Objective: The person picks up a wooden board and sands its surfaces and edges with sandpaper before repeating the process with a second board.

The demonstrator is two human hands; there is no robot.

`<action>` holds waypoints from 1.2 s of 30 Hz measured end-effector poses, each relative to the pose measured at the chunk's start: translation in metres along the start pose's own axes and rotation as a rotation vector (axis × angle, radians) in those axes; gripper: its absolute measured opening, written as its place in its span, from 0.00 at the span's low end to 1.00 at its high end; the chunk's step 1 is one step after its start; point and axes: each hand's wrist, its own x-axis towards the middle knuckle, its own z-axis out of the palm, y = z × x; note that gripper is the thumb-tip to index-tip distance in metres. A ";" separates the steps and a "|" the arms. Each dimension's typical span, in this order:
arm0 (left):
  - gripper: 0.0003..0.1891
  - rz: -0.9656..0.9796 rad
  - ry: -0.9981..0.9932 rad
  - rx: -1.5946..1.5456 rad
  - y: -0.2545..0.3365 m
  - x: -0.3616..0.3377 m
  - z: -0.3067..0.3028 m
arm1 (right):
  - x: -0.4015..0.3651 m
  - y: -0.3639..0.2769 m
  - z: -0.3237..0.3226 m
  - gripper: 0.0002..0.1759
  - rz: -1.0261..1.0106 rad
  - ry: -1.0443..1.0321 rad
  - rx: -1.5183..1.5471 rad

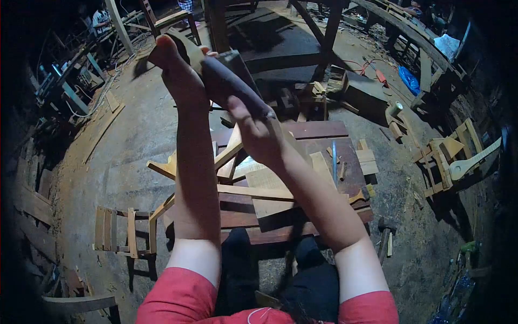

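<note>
My left hand [181,70] is raised at the upper left, its fingers closed round the far end of a long, dark grey-purple piece [232,81] with a rounded side. A tan curved part [193,54] shows beside those fingers; I cannot make out what it is. My right hand [256,135] grips the near, lower end of the same piece, thumb along its side. The piece is held tilted in the air above a low reddish-brown wooden bench [318,129]. Under my arms on the bench lie a pale board [270,208] and a wooden strip [253,191].
A thin blue blade [334,162] and a wooden-handled brush [361,194] lie on the bench's right side. A hammer [384,232] is at right. Small wooden frames [132,232] stand left. A dark table frame [286,62] stands ahead; an orange tool [381,77] lies farther right.
</note>
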 end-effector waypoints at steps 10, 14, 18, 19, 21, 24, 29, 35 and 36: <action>0.33 0.044 0.188 -0.016 -0.003 0.000 -0.007 | -0.022 0.054 -0.029 0.22 0.067 0.075 -0.397; 0.32 0.081 0.128 -0.049 0.000 -0.003 -0.006 | 0.009 -0.021 0.007 0.22 0.264 -0.097 -0.157; 0.32 0.042 0.172 -0.057 -0.001 -0.004 -0.005 | -0.004 0.023 -0.001 0.23 -0.186 0.062 -0.085; 0.32 0.046 0.176 -0.059 -0.001 -0.004 -0.006 | -0.011 0.047 -0.012 0.23 -0.232 0.070 -0.129; 0.32 0.037 0.185 -0.034 -0.001 -0.004 -0.008 | -0.037 0.074 -0.039 0.24 -0.026 0.087 -0.279; 0.32 0.050 0.187 0.002 0.000 -0.003 -0.006 | -0.054 0.103 -0.056 0.23 0.237 0.100 -0.455; 0.33 0.067 0.158 -0.003 0.003 -0.005 0.004 | -0.019 0.001 -0.014 0.23 0.044 0.033 -0.253; 0.33 0.090 0.087 -0.036 0.008 -0.012 0.014 | -0.055 0.080 -0.038 0.23 -0.102 0.267 -0.239; 0.33 0.111 0.078 -0.051 0.008 -0.012 0.014 | -0.065 0.094 -0.047 0.24 -0.073 0.308 -0.213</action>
